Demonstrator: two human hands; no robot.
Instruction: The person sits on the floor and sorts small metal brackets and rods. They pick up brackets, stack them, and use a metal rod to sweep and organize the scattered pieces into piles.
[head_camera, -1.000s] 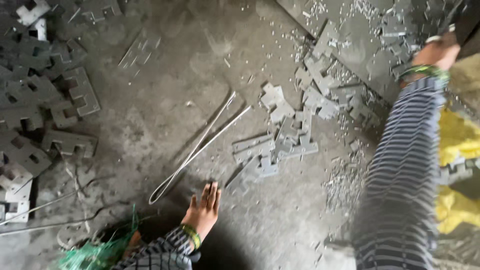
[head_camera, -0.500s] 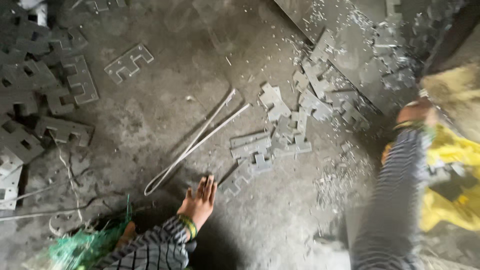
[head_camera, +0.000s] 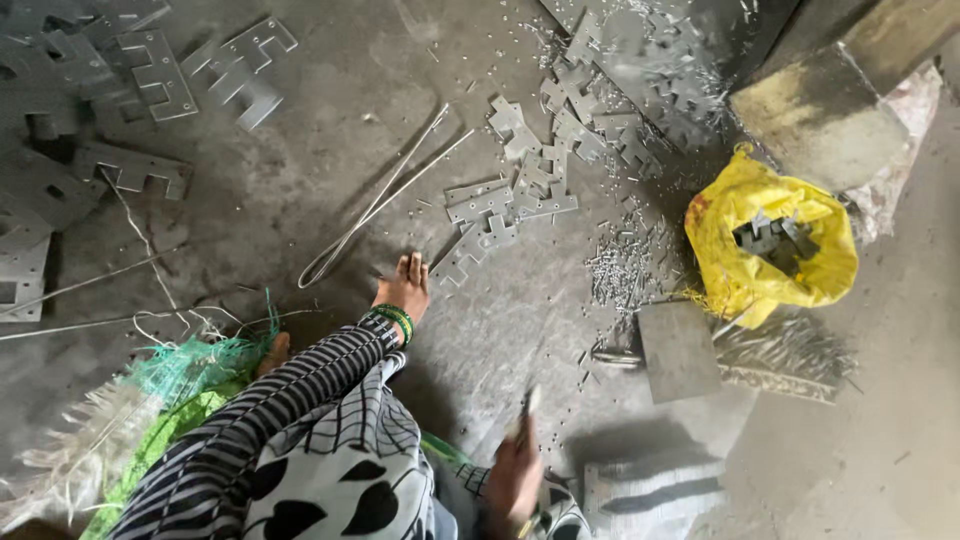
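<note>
Your left hand (head_camera: 404, 288) lies flat on the grey floor (head_camera: 300, 200), fingers pressed together. It touches nothing else. Just past your fingertips lies a pile of flat grey metal pieces (head_camera: 510, 205) with notched edges. A bent wire loop (head_camera: 375, 205) lies just left of that pile. Your right hand (head_camera: 515, 478) is closed around a thin blurry stick (head_camera: 527, 405); you cannot tell what it is. Right of the pile sits a crumpled yellow bag (head_camera: 765, 250) with metal pieces inside. Below the bag lies a flat grey plate (head_camera: 678, 350).
</note>
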